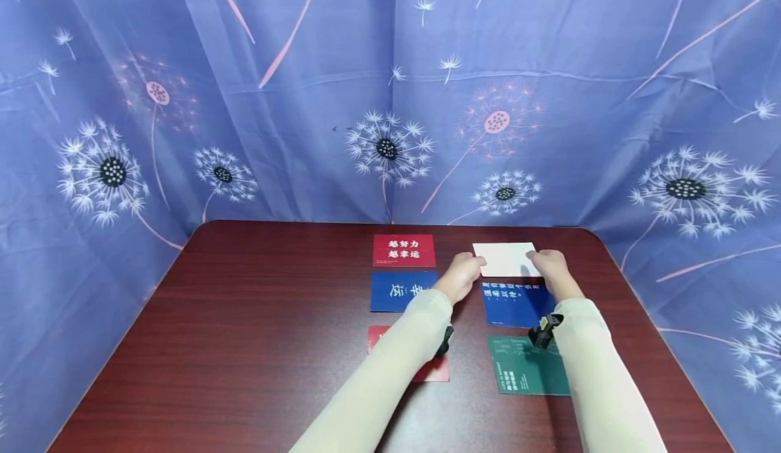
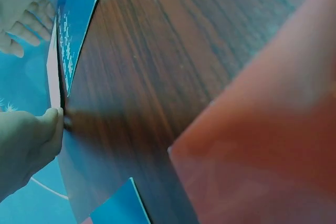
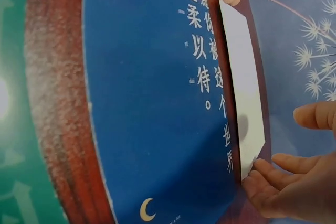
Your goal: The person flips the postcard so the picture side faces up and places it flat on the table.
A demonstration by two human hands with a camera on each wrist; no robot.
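A white card [image 1: 506, 260] lies at the far end of the right-hand column of cards. My left hand [image 1: 462, 277] pinches its left end between thumb and fingers. At the opposite end is my right hand [image 1: 552, 271]; the right wrist view shows its fingertips [image 3: 257, 179] against the card's corner, the thumb raised apart from it. Just nearer than the white card is a dark blue card [image 3: 152, 93] with white characters and a yellow moon. A green card [image 1: 527, 371] comes below that, partly covered by the right sleeve.
Left of these runs a second column: a red card [image 1: 404, 250] with white characters, a blue card [image 1: 393, 292], and a pinkish-red card [image 1: 436, 369] mostly under my left sleeve. All lie on a dark wood table [image 1: 244, 344]. A blue dandelion-print curtain [image 1: 293, 141] hangs behind it.
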